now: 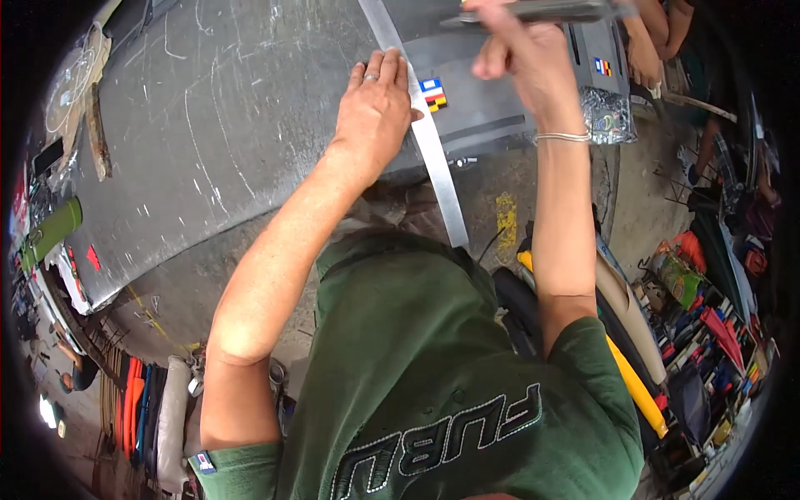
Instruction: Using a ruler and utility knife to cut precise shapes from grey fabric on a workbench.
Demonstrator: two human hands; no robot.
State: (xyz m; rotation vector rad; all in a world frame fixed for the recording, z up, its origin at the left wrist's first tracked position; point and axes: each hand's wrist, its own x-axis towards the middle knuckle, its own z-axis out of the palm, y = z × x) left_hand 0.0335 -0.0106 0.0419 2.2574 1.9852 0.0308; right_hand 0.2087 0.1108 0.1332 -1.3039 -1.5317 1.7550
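A dark grey, scratched work surface (250, 108) spreads before me. My left hand (372, 104) lies flat, fingers stretched out, along a long metal ruler (433, 162) that runs over the table's near edge. Beside the ruler is a small colourful flag-like patch (433, 95) on dark grey material (467, 62). Over the right part of that material is my right hand (533, 71), blurred, its fingers partly curled around a long dark tool (567, 12) at the top of the view. Motion blur hides the tool's exact kind.
Another person's hand (642, 62) is at the far right, near a clear plastic package (608, 115). On the left lie a wooden stick (97, 133), a dark phone-like slab (48, 157) and a green roll (54, 232). Material rolls (173, 417) stand lower left; colourful bundles (717, 333) fill the right.
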